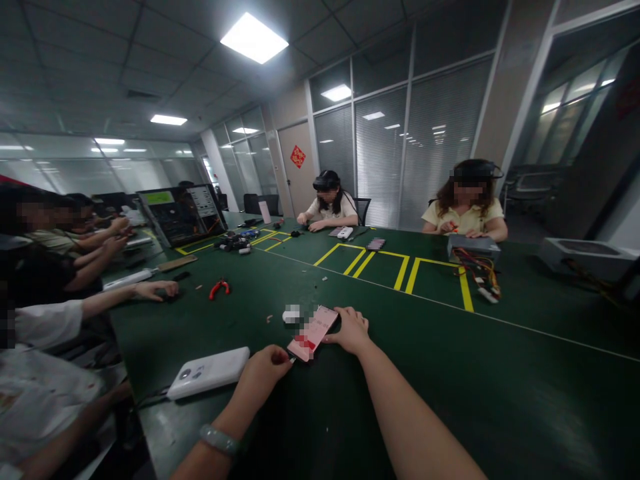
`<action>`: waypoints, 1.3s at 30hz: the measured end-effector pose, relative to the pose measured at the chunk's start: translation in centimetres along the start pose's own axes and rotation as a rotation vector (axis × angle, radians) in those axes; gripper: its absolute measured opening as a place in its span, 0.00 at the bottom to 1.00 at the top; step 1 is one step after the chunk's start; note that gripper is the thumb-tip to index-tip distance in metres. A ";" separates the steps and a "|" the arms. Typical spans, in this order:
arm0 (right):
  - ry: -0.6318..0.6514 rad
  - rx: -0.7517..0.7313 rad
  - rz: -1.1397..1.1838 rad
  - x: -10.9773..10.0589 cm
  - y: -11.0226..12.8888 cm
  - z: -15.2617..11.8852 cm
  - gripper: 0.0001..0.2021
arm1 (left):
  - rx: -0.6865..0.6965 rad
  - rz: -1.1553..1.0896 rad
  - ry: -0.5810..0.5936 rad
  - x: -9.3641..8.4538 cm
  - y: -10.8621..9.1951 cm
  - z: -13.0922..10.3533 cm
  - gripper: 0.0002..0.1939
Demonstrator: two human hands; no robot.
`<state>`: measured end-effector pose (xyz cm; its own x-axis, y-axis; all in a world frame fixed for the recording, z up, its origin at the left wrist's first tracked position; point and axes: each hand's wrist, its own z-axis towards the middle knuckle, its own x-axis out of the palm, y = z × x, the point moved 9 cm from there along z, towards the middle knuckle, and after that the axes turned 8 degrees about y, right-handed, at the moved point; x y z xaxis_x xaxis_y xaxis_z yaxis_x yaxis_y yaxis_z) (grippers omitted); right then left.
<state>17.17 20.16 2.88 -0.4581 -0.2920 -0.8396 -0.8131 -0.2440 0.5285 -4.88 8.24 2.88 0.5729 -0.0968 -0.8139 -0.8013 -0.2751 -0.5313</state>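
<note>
A phone (315,332) with a lit pinkish screen lies slanted on the green table. My right hand (353,330) grips its right edge, thumb below and fingers around the upper corner. At the phone's lower left end, my left hand (265,371) is closed in a pinch on a small cable plug (293,361), of which only a pale tip shows. I cannot tell whether the plug is inside the phone. Left of that hand lies a white power bank (209,373) with a dark cable at its far end. A small white case (291,314) sits just beyond the phone.
Red-handled pliers (219,289) lie ahead on the left, near a co-worker's hand (157,289). An open computer case (183,215) stands farther back. Two people sit across the table, one behind a power supply (473,249) with loose wires. Yellow tape (407,267) marks the tabletop.
</note>
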 end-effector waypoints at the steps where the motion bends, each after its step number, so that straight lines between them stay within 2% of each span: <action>1: 0.004 0.003 -0.003 0.0 0.0 -0.1 0.45 | -0.007 0.002 -0.006 0.0 0.0 0.0 0.10; 8: -0.003 -0.004 -0.003 0.0 0.2 -0.1 0.43 | -0.048 0.037 -0.071 -0.7 -0.6 -0.5 0.09; 19: 0.007 -0.058 0.016 -0.1 0.8 0.4 0.40 | -0.126 0.073 -0.072 -1.4 -1.6 -1.1 0.08; 33: -0.039 -0.106 0.034 -0.1 1.1 0.3 0.39 | -0.145 0.091 -0.067 -1.6 -2.0 -1.2 0.09; 39: -0.049 -0.124 0.029 -0.3 1.4 0.1 0.39 | -0.109 0.114 -0.046 -1.7 -2.7 -0.1 0.07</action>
<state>16.16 19.96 3.81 -0.5005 -0.2560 -0.8270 -0.7498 -0.3494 0.5619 -3.64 9.09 5.69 0.4684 -0.0898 -0.8789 -0.8360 -0.3670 -0.4080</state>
